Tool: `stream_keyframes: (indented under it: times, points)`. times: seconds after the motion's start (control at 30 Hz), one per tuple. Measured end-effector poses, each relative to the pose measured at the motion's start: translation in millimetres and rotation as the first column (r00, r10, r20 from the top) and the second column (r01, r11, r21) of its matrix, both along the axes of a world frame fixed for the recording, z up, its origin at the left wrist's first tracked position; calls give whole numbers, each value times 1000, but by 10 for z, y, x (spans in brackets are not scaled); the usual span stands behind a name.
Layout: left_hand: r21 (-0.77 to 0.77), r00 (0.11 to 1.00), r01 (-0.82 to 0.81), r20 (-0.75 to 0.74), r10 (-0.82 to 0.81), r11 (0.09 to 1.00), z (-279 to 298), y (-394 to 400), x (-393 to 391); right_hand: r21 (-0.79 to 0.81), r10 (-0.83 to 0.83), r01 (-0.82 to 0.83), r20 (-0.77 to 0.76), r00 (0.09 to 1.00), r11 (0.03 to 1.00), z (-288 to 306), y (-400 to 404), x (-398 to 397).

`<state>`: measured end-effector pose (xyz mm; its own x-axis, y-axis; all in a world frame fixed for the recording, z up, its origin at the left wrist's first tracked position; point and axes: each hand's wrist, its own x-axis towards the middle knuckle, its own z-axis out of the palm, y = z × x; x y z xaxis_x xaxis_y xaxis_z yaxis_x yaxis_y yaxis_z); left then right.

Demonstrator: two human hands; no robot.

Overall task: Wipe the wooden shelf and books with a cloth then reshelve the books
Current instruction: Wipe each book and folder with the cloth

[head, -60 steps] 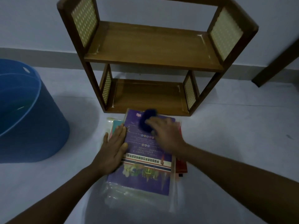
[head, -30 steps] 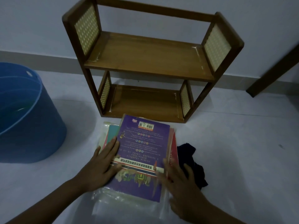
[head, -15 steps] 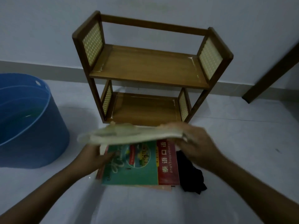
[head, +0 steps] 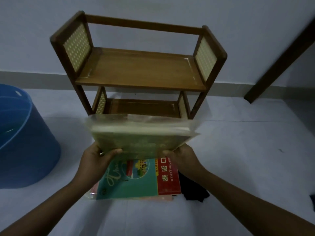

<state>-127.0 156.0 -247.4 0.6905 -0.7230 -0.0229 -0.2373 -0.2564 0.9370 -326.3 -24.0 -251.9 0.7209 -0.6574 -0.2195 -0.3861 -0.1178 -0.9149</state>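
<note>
A plastic-wrapped book is held up in the air in front of the wooden shelf, its pale underside toward me. My left hand grips its near left corner and my right hand grips its near right corner. Both tiers of the two-tier shelf are bare. Under my hands a teal and red book lies flat on the floor on top of a pink one. The dark cloth is crumpled on the floor just right of that stack.
A blue tub holding water stands on the floor at the left. A dark wooden beam leans against the wall at the right. The shelf stands against a pale wall with a grey skirting board.
My right hand stopped wiping the purple book and dropped the cloth on the floor to the right. Both hands then lifted that top book off the stack and raised it toward the shelf.
</note>
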Motion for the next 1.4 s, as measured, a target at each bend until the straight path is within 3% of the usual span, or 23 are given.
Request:
stream_keyframes:
  times: [0.17,0.3,0.43,0.6,0.83,0.93,1.0,1.03,1.13,1.2,1.23,1.3,1.33,1.4]
  points:
    - [-36,989,83,129,-78,996,356,-223,-376,-114,-127,158,242,962,981,342,-98,-347]
    - [-79,955,296,55,-292,952,462,-735,-825,-225,-297,379,326,898,898,497,-255,-1018]
    - [-17,855,476,-223,-468,879,210,-1433,-1330,-388,-445,484,193,875,784,387,-545,-1638]
    - [96,705,488,-629,-327,867,-241,-2077,-1802,-431,-583,520,-17,812,737,-119,-942,-2065]
    - [102,618,480,-744,-254,871,-545,-2257,-2071,-425,-575,435,-291,765,794,-801,-1286,-2152]
    - [102,694,488,-648,-314,867,-451,-2206,-1953,-427,-580,423,-364,728,799,-892,-1295,-2107]
    - [158,805,489,-461,-374,858,-348,-2086,-1706,-579,-589,306,-398,703,756,-896,-1257,-2051]
    - [204,847,494,-333,-415,845,-330,-1991,-1535,-644,-557,220,-382,738,733,-902,-1200,-1980]
    - [317,867,467,23,-498,826,-286,-1495,-944,-562,-137,-145,-429,893,814,-888,-722,-1556]
    - [397,852,375,209,-480,838,-297,-1076,-587,-467,151,-408,-495,856,784,-942,-328,-1226]
    - [443,830,334,279,-482,832,-322,-858,-410,-429,218,-484,-534,817,763,-1024,-205,-1112]
    - [568,775,314,311,-551,761,-401,-431,-76,-407,214,-502,-573,791,764,-1109,-132,-948]
    - [636,732,320,305,-609,703,-467,-239,76,-430,173,-443,-535,827,787,-1115,-161,-900]
    - [721,648,322,304,-699,613,-617,149,349,-424,7,-160,-339,941,891,-991,-261,-793]
